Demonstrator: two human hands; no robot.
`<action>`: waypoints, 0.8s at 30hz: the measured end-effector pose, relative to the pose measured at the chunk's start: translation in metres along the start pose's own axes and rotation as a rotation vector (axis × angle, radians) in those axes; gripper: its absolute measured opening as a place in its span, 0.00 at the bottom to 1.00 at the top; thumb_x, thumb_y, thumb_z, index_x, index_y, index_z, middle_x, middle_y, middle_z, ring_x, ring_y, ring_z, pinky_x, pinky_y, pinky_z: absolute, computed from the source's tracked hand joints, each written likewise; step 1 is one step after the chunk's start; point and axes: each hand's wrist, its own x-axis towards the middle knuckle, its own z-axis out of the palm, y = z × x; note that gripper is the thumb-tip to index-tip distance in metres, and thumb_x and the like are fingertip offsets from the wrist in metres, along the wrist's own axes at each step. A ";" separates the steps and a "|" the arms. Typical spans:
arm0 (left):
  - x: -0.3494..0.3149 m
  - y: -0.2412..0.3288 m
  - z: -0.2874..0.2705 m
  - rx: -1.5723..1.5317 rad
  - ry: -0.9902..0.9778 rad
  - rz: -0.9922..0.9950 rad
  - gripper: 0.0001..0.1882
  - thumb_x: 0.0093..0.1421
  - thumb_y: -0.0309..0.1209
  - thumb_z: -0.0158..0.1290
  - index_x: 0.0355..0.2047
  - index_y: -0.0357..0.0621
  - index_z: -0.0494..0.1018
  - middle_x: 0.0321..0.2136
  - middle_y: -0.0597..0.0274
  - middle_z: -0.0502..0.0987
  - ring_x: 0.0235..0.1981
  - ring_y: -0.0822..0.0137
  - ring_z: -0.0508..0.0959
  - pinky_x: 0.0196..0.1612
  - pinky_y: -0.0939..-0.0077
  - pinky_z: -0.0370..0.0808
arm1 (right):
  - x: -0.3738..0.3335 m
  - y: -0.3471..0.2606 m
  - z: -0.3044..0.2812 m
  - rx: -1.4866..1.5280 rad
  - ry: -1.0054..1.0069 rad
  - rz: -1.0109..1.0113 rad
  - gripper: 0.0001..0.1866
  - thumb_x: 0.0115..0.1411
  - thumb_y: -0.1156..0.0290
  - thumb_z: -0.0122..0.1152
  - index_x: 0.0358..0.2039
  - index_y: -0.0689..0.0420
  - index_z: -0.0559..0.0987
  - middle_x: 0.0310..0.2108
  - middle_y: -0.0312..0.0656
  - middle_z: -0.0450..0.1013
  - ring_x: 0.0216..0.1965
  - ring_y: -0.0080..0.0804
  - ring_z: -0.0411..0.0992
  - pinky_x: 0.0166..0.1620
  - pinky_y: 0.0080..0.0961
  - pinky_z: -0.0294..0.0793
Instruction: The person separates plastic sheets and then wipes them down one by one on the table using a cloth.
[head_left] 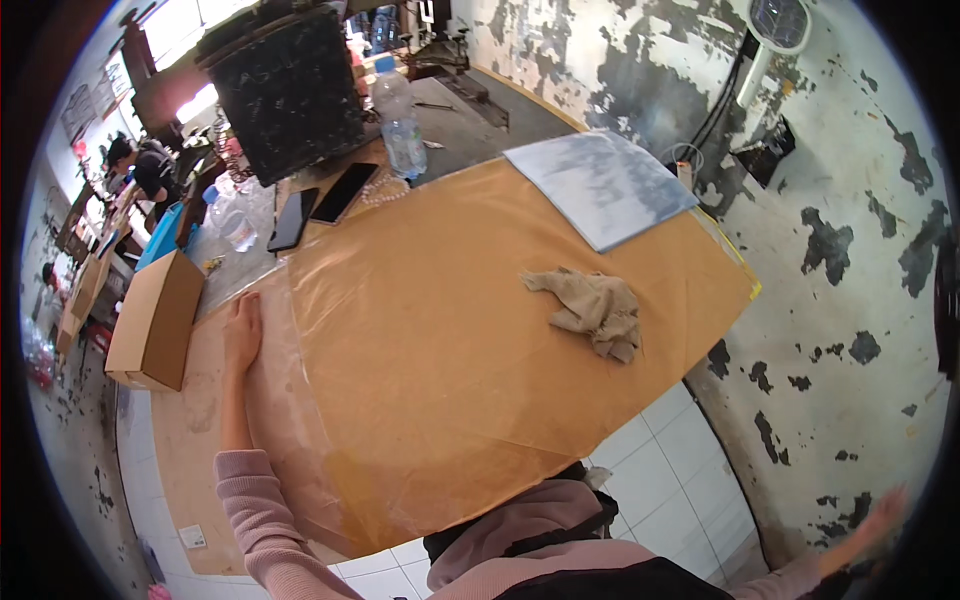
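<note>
My left hand lies flat on the left part of the table, its fingers stretched out and nothing in them. It rests close to the edge of the clear sheet over the brown tabletop, a little right of a cardboard box. Off to the far right, beyond the table, my right hand is raised beside the wall and smeared, so its fingers cannot be made out. A crumpled beige cloth sits on the right half of the table. Behind it lies a flat grey-white board.
Two phones lie at the back left, near plastic bottles and a large black box-like object. A peeling wall borders the right side, with a racket-shaped device on it. Another person works far left.
</note>
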 end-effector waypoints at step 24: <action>0.013 0.500 0.171 0.118 -0.059 1.006 0.07 0.43 0.27 0.53 0.24 0.39 0.75 0.23 0.63 0.70 0.29 0.64 0.69 0.31 0.77 0.71 | -0.399 -0.255 0.361 -0.033 -1.427 -0.891 0.16 0.51 0.58 0.60 0.39 0.49 0.77 0.47 0.32 0.69 0.50 0.40 0.62 0.44 0.44 0.62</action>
